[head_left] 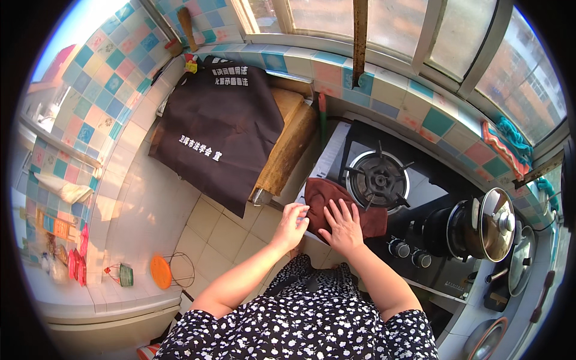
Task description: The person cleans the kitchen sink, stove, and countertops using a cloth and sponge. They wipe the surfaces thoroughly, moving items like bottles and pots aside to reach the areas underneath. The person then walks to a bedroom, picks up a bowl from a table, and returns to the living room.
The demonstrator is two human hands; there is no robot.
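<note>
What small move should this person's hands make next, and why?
Perhaps smooth the dark red cloth outward with the right hand: that hand lies spread on it, and the cloth looks rumpled beside the burner. The left hand is at its left side, grip unclear.

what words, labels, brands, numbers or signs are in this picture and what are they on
Wording is not copied here, only where it stands.
Dark sheet: large white characters, two rows near its upper end and one row lower down; a further bit at the top edge is only partly visible.
Black gas stove: small pale print at the front corner, too small to read.
Maroon cloth: no lettering shows.
</note>
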